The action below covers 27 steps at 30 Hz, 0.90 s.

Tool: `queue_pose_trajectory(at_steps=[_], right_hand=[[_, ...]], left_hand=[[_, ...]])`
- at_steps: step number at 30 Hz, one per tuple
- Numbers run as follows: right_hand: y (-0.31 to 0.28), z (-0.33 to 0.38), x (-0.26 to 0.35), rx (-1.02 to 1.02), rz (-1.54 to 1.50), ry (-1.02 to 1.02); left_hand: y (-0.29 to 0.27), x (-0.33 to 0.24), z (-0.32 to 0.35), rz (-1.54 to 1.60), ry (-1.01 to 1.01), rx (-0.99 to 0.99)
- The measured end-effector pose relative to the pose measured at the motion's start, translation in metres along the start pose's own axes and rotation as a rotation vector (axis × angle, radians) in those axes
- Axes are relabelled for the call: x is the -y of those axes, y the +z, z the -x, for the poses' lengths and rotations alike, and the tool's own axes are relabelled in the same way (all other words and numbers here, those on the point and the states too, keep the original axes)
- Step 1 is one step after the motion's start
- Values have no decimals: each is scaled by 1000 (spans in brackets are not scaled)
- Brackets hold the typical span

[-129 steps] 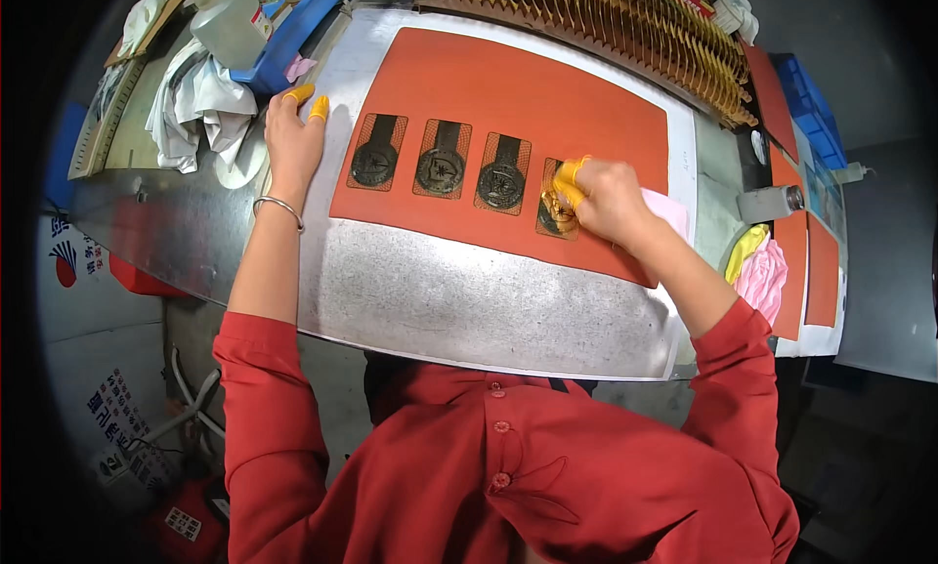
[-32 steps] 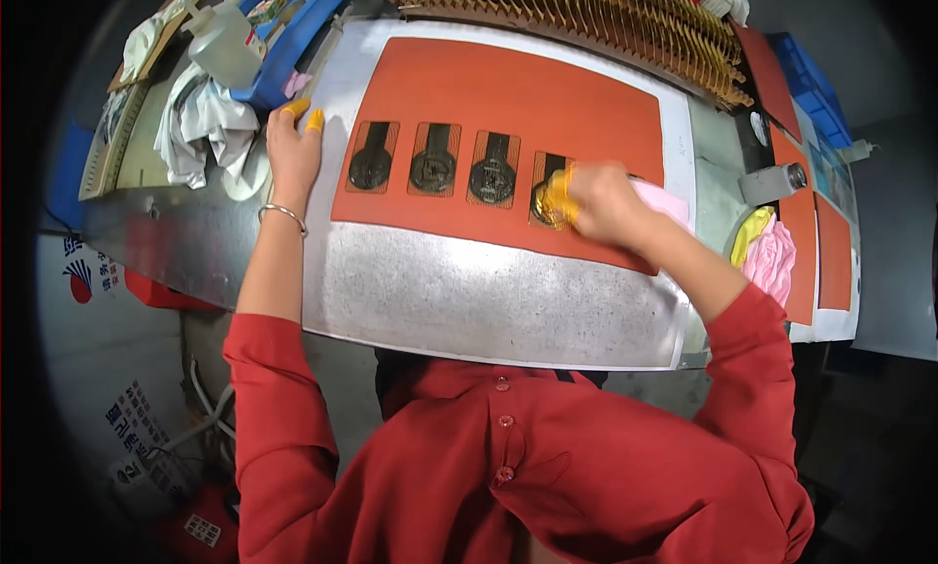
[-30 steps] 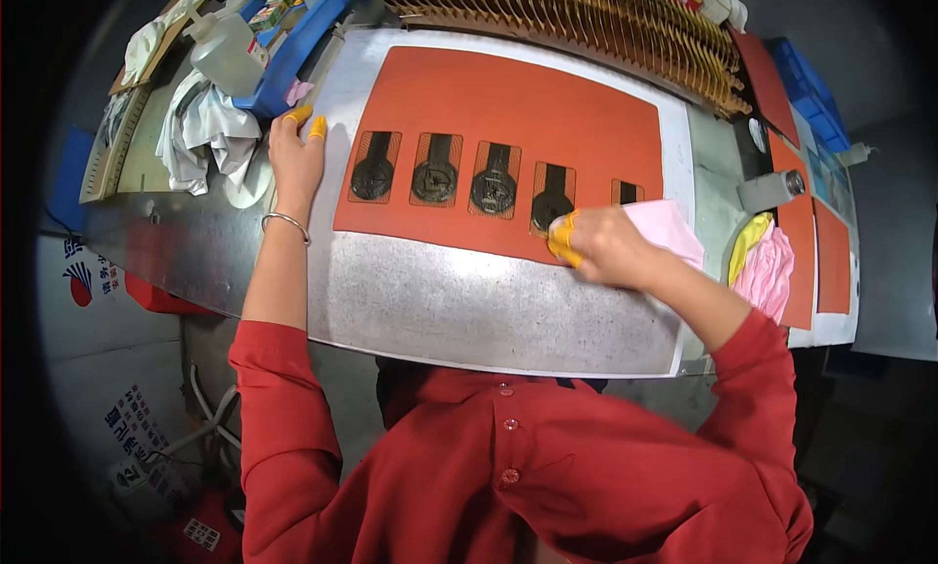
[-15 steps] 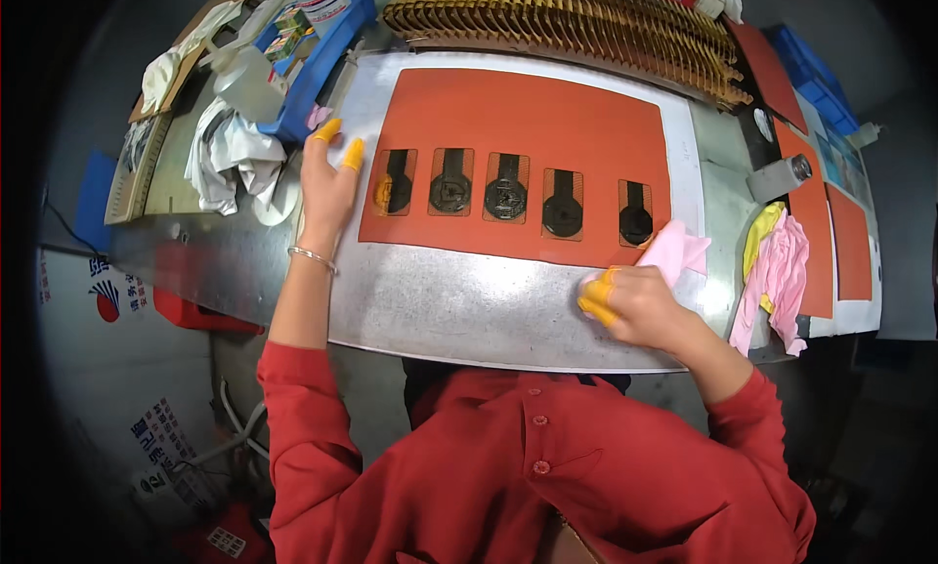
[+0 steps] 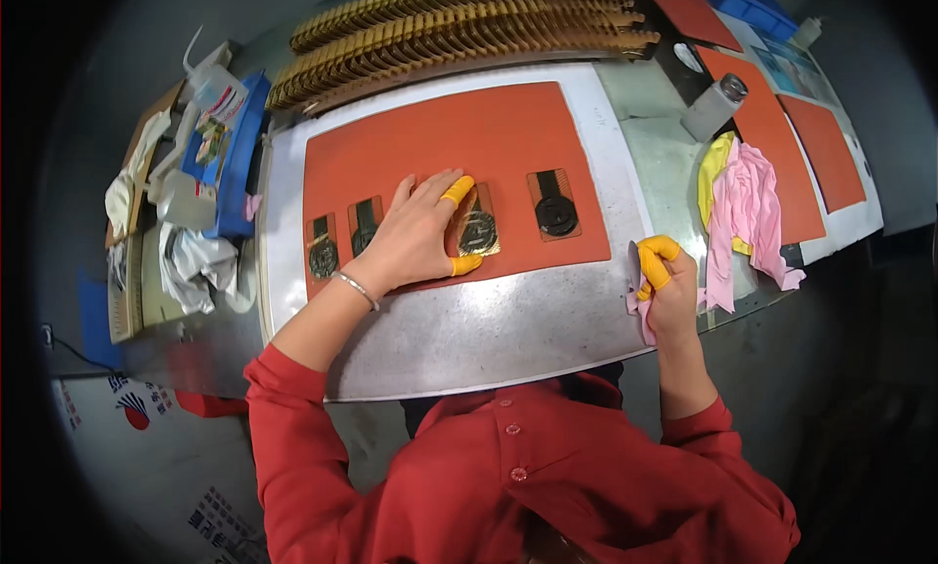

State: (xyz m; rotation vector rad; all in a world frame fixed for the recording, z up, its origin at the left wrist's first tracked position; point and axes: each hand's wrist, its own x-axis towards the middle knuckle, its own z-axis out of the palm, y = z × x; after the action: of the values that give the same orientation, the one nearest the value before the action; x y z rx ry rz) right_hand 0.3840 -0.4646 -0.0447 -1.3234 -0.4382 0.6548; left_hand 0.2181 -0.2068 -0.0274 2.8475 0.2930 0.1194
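Several small gold-edged plates with dark, medal-shaped designs lie in a row on an orange sheet [image 5: 440, 125]. My left hand [image 5: 415, 234], with yellow finger cots on thumb and forefinger, rests palm down over the row. Its fingers are spread, thumb and forefinger at the left side of one shiny plate [image 5: 479, 230]; whatever lies beneath the palm is hidden. To the right of that is another plate [image 5: 555, 208]. At the right of the sheet, my right hand [image 5: 669, 289], also in yellow cots, is closed on a pink cloth [image 5: 640, 315].
Curved brass-coloured strips stand in a long rack [image 5: 459, 37] at the back. A blue tray [image 5: 251, 154] with bottles and a white rag [image 5: 195, 271] are at left. On the right are a grey bottle [image 5: 716, 107], pink gloves [image 5: 750, 203] and orange sheets [image 5: 762, 125].
My left hand has moved right from the sheet's left edge onto the row of plates. My right hand has lifted off the near right corner and turned upright, still gripping the pink cloth. The view has shifted.
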Motion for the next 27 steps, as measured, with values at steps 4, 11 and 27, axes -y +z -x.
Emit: queue_pose_trajectory(at_steps=[4,11,27], right_hand=[[-16,-22,-26,-4,-374,53],[-24,-24,-25,37,-433,135],[73,-50,65,504,160,-26]], left_hand=[[-5,-5,-8,-67,-31,-26],[22,-49,-55,-7,167,-57],[-15,11,33,199,-45,-478]])
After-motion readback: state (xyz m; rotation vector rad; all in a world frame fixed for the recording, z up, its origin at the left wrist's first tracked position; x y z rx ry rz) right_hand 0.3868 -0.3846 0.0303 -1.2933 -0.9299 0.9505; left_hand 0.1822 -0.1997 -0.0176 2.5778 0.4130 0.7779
